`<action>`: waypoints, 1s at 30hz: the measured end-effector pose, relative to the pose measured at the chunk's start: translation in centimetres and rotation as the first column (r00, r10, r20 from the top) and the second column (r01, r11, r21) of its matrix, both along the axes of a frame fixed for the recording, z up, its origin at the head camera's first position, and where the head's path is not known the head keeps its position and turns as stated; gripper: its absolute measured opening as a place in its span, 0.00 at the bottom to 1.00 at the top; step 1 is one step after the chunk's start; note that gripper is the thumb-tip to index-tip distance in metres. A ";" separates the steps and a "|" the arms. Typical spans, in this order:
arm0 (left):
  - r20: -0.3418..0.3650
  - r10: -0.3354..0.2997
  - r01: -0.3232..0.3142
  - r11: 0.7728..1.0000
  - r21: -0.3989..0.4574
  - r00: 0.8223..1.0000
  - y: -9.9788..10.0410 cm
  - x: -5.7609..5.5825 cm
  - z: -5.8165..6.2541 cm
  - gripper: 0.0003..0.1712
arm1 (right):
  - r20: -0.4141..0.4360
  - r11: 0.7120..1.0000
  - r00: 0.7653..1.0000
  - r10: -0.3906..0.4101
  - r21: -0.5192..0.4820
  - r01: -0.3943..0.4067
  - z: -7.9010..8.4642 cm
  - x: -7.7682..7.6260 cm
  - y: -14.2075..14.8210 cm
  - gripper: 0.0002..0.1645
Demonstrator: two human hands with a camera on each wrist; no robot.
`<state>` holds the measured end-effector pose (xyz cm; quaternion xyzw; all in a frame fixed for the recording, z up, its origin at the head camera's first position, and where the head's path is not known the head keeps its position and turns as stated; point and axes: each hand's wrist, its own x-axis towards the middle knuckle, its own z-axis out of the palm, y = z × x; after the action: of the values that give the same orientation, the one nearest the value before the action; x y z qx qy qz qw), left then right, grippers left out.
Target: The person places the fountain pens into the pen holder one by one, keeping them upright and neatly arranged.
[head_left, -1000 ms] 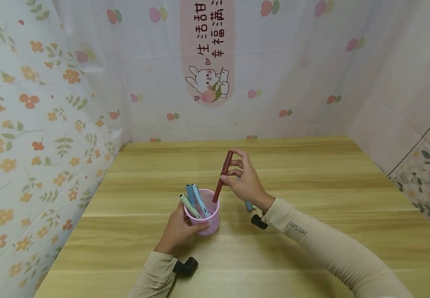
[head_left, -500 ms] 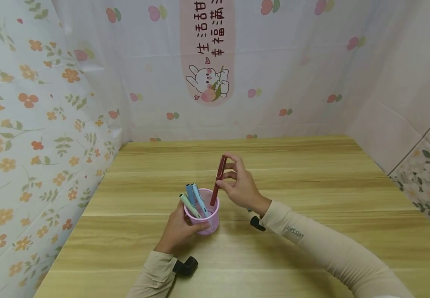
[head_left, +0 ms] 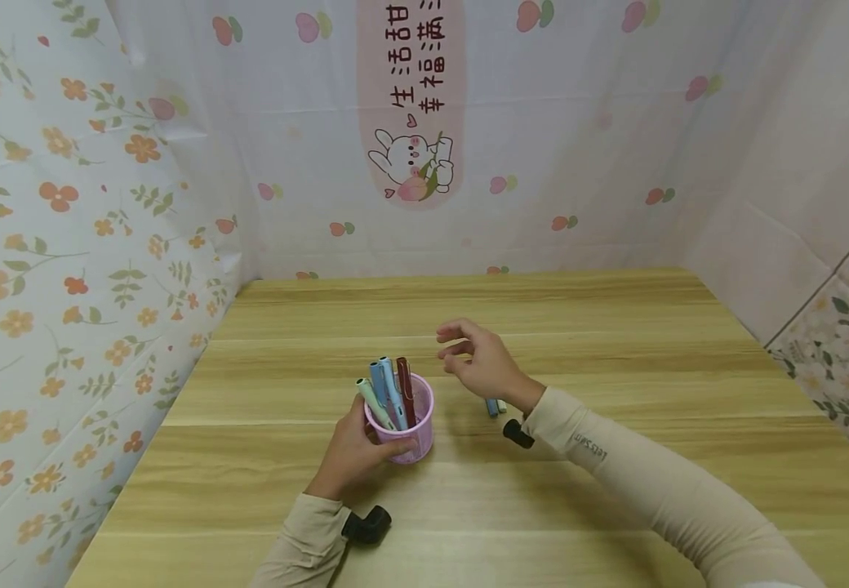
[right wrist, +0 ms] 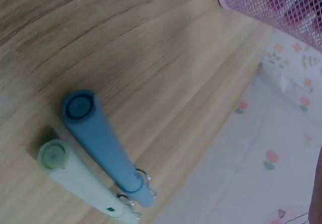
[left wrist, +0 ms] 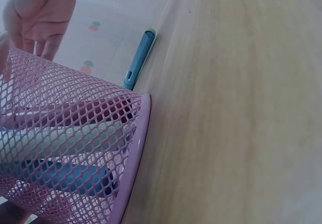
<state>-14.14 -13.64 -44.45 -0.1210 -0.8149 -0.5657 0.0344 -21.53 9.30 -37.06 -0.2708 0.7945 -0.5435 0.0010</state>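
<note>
My left hand (head_left: 347, 453) grips a pink mesh pen cup (head_left: 420, 446), its thumb across the near side. In the cup lean a pale green pen (head_left: 375, 402), two blue pens, one darker and one light blue (head_left: 395, 398), and a dark red pen (head_left: 406, 392). The mesh wall (left wrist: 80, 88) shows pens through it in the left wrist view. To the right of the cup, my right hand (head_left: 489, 369) is raised with loosely bent fingers and holds nothing. Below it, a blue pen (right wrist: 103, 141) and a pale green pen (right wrist: 83, 181) lie side by side on the table.
The wood-grain table (head_left: 307, 327) ends at a printed cloth (head_left: 579, 163) behind it. Another flowered cloth (head_left: 86, 269) hangs along the left side. Black wrist mounts (head_left: 367, 527) stick out near both sleeves.
My right hand lowered the dark red pen into the cup and let go; the hand has since drawn back to the right. My left hand stays on the cup.
</note>
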 end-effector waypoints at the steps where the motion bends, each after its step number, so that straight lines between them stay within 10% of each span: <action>1: 0.001 0.000 0.000 1.000 -0.001 1.000 0.0 0.0 0.0 0.50 | 0.037 1.000 0.999 -0.002 -0.007 0.002 0.0 -0.2 0.1 0.21; 16: 0.008 -0.009 0.009 1.000 0.006 1.000 0.0 0.1 0.0 0.52 | 0.260 0.991 0.957 -0.131 0.023 0.130 -0.6 -2.9 2.7 0.24; 30: 0.011 -0.018 0.018 1.000 0.007 1.000 0.1 0.2 0.0 0.52 | 0.270 0.969 0.935 -0.232 0.148 0.198 -2.2 -5.1 4.4 0.26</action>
<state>-13.98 -13.55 -44.48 -0.1251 -0.8120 -0.5695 0.0251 -26.60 13.75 -39.28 -0.1007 0.8416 -0.5257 0.0721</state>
